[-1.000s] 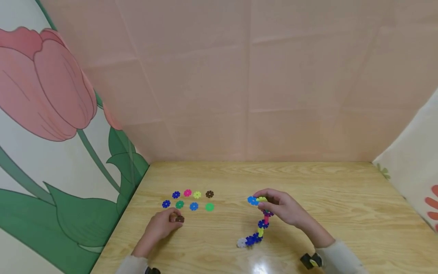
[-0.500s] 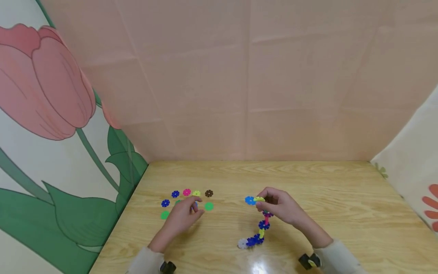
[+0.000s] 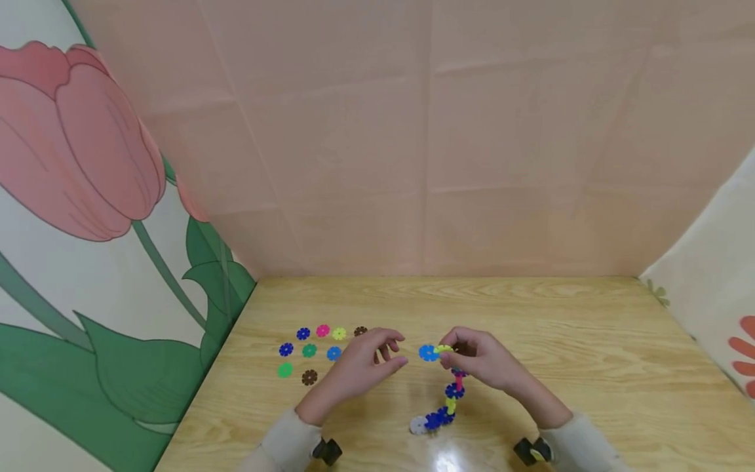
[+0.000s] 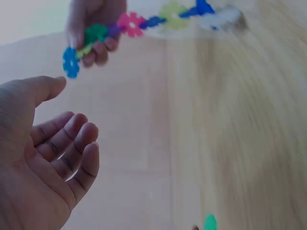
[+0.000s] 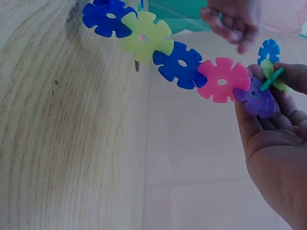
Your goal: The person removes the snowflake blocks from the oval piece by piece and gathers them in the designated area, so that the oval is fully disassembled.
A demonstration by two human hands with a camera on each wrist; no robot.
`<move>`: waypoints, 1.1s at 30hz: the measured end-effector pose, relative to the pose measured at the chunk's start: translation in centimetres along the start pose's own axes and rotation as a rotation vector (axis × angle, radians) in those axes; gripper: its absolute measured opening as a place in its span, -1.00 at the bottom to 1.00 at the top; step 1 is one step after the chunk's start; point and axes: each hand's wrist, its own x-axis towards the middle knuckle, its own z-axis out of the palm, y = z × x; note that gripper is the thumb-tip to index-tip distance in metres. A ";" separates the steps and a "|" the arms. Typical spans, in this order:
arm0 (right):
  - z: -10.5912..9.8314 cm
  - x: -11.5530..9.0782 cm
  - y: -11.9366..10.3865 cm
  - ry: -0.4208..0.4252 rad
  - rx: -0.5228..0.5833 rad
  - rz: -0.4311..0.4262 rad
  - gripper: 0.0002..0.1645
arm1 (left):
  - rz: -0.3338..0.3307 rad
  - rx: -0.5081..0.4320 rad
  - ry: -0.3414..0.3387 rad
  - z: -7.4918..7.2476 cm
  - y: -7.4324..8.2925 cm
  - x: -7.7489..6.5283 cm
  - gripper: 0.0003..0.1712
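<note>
My right hand (image 3: 486,359) pinches the upper end of a chain of interlocking snowflake discs. At that end a light blue disc (image 3: 428,353) sticks out to the left, beside a yellow one. A green disc (image 4: 96,33), a purple disc (image 5: 259,98) and a pink disc (image 5: 223,80) follow. The chain hangs down through dark blue and yellow discs to a whitish disc (image 3: 418,425); whether that end touches the table is unclear. My left hand (image 3: 368,364) is empty, its fingers loosely bent, a short way left of the light blue disc.
Loose discs lie at the left of the wooden table (image 3: 560,314): several colours in loose rows, with a brown disc (image 3: 309,377) and a green disc (image 3: 285,370) nearest me. My left hand partly covers this group. A pink cloth (image 3: 366,164) hangs behind.
My left hand has moved right, from the brown disc at its fingertips across the loose discs towards the chain. That disc now lies on the table. My right hand and the chain have barely moved.
</note>
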 end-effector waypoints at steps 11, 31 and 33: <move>-0.1 0.0 0.1 -0.002 0.002 -0.010 -0.93 | 0.089 -0.004 -0.032 1.9 2.2 1.9 -0.51; -0.3 -0.1 -0.1 -0.039 -0.042 -0.039 -0.85 | 0.088 0.024 -0.063 2.6 3.1 3.0 -0.61; -0.3 -0.1 -0.2 -0.018 -0.055 -0.057 -0.85 | 0.075 0.014 -0.070 2.7 3.2 3.0 -0.63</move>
